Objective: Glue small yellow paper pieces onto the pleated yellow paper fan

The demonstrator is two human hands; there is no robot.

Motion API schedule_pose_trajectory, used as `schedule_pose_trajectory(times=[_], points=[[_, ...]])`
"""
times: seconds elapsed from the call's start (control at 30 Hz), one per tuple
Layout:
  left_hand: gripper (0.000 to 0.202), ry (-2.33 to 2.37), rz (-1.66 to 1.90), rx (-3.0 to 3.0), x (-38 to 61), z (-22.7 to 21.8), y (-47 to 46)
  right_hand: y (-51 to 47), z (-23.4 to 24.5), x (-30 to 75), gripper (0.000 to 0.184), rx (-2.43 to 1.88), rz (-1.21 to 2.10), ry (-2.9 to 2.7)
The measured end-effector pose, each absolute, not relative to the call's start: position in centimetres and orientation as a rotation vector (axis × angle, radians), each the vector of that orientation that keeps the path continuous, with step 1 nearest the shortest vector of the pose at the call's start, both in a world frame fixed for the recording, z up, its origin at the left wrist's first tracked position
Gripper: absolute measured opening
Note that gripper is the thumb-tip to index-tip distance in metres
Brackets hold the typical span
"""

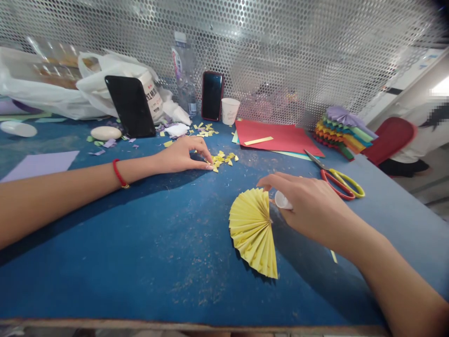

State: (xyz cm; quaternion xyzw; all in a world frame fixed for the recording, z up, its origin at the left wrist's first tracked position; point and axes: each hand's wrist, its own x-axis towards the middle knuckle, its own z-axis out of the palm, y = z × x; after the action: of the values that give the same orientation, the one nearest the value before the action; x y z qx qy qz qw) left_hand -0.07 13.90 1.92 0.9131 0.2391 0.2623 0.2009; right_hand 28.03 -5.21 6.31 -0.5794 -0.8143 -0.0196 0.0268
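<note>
A pleated yellow paper fan lies spread on the blue table. My right hand is above its upper right side, fingers curled, with the index fingertip at the fan's top corner. From under that hand shows the round end of a white tube; the rest of it is hidden by the palm. My left hand rests farther back on the table, thumb and fingertips drawn together at the edge of a small heap of yellow paper scraps. Scissors with red and yellow handles lie beyond my right hand.
Red paper sheets lie at the back, beside a paper cup, a phone and a plastic bottle. Colourful folded paper sits back right. Another phone leans near white bags. Purple paper lies left.
</note>
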Motion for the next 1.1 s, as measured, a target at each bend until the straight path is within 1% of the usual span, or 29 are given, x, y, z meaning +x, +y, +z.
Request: schedule_pose_trajectory(times=[0.2,0.5,0.73,1.0,1.1], points=[[0.033,0.704,0.729,2.564,0.0,2.2,13.6,-5.2,6.3,27.8,0.059,-1.813,-0.019,-2.528],[0.029,0.746,0.786,2.522,0.3,2.4,13.2,-5.1,6.5,27.7,0.056,-1.782,-0.065,-2.533],[0.031,0.764,0.689,2.354,2.3,2.9,10.7,-5.1,6.6,27.5,0.059,-1.847,-0.013,-2.562],[0.031,0.744,0.720,2.499,3.6,1.8,10.4,-5.4,6.7,27.2,0.057,-1.812,-0.066,-2.574],[0.028,0.758,0.717,2.558,3.7,1.3,10.6,-5.3,6.7,27.1,0.058,-1.827,-0.058,-2.580]])
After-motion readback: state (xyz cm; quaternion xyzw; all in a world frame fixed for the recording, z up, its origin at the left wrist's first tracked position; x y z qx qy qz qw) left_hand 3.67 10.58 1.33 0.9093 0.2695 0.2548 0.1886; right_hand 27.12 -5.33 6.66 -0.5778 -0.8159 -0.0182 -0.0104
